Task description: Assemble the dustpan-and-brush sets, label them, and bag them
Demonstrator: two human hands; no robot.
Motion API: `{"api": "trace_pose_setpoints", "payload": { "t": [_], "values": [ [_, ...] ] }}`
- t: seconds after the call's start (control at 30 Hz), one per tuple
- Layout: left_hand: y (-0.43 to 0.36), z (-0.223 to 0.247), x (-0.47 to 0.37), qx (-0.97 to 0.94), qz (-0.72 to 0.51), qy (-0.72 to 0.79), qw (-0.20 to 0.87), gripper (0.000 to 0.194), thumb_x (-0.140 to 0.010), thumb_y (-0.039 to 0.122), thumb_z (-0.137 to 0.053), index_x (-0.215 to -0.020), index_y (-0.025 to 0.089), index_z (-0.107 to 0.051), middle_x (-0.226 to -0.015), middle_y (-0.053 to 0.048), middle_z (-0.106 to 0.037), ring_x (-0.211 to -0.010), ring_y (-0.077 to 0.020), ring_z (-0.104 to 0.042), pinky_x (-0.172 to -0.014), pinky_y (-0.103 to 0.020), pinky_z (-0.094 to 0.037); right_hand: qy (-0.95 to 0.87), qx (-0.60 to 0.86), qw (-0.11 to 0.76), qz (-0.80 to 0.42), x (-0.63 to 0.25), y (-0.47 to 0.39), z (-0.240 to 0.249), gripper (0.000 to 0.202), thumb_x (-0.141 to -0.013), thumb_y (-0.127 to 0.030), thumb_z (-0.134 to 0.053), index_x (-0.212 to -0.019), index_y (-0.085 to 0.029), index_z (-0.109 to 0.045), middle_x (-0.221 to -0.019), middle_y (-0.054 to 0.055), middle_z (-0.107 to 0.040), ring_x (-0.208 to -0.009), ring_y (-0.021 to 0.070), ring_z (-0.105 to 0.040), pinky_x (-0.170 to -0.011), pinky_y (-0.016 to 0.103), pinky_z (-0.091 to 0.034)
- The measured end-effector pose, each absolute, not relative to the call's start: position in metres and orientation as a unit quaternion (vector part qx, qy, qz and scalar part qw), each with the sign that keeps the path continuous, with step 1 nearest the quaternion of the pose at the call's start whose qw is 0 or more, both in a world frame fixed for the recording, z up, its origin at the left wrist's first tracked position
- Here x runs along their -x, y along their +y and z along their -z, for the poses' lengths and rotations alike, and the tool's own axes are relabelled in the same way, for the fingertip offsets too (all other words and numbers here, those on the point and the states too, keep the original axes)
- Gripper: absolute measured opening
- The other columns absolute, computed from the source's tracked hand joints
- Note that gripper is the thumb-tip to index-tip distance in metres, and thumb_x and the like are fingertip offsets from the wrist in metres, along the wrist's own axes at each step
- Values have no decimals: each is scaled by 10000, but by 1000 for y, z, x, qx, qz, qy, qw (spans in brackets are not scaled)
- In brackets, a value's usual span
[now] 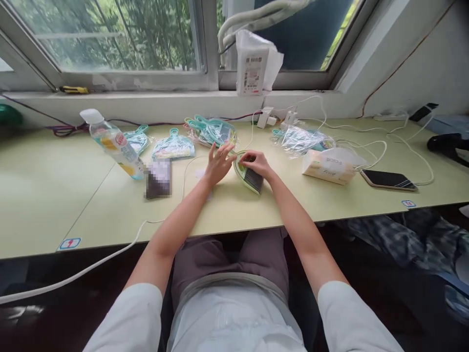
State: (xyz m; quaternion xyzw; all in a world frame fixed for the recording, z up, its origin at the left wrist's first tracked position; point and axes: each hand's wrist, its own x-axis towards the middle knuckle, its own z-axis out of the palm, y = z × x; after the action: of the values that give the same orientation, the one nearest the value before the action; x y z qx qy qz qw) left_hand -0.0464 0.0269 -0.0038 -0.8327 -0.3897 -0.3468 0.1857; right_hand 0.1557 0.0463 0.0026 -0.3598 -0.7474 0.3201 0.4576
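A small green dustpan-and-brush set (251, 180) with dark grey bristles stands tilted at the table's middle, between my hands. My right hand (258, 163) is closed in a pinch on its upper part; the fingertips partly cover it. My left hand (220, 164) is open, its fingers spread, with the thumb close to the set's left edge. I cannot tell if that thumb touches it. Behind my left hand lies a pile of teal dustpan sets (210, 129) in clear wrappers. Another wrapped pile (306, 139) is to the right, and a single wrapped set (173, 146) to the left.
A plastic bottle (113, 144) leans at the left, beside a blurred-out dark object (158, 180). Right of my hands are a tissue pack (326, 167), a phone (388, 180) and white cables. A white cord (120, 250) crosses the table's front edge. A yellow cutter (74, 90) lies on the sill.
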Motion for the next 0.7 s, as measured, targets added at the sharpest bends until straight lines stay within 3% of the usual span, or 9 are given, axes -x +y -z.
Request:
{"api": "trace_pose_setpoints", "payload": {
  "t": [0.13, 0.33, 0.5, 0.6, 0.7],
  "values": [
    [31, 7, 47, 827, 364, -409, 124, 206, -956, 251, -408, -1004, 245, -608, -1240, -48, -596, -1313, -188, -425, -1208, -483, -69, -734, 353, 467, -345, -149, 42, -3, 175, -672, -305, -727, -768, -163, -689, -786, 32, -689, -714, 151, -601, -723, 295, -473],
    [29, 2, 48, 786, 471, -394, -74, 166, -906, 353, -522, -1013, 248, -593, -1117, -70, -590, -1252, -244, -464, -1182, -499, -143, -744, 382, 452, -311, -143, 41, 4, 174, -705, -313, -706, -781, -162, -666, -788, 14, -666, -736, 131, -579, -742, 291, -476],
    [17, -10, 29, 698, 550, -438, -133, 414, -914, 432, -510, -1284, 254, -458, -1424, -97, -387, -1415, -283, -267, -1166, -507, -178, -710, 417, 529, -203, -146, 42, -1, 162, -768, -335, -667, -810, -182, -636, -852, 17, -635, -783, 135, -573, -779, 298, -488],
    [14, -8, 16, 685, 546, -405, -263, 551, -936, 481, -454, -1417, 269, -288, -1495, -106, -308, -1409, -278, -300, -1121, -488, -278, -678, 437, 576, -129, -147, 39, -4, 182, -809, -356, -629, -898, -199, -605, -889, 27, -621, -824, 152, -585, -796, 312, -493],
    [14, 2, 5, 724, 456, -327, -401, 741, -856, 492, -587, -1459, 274, -216, -1496, -97, -341, -1383, -280, -353, -1106, -455, -325, -656, 460, 591, -94, -145, 37, -1, 307, -836, -382, -602, -1085, -218, -531, -893, 32, -606, -792, 159, -591, -769, 323, -503]
  ]
}}
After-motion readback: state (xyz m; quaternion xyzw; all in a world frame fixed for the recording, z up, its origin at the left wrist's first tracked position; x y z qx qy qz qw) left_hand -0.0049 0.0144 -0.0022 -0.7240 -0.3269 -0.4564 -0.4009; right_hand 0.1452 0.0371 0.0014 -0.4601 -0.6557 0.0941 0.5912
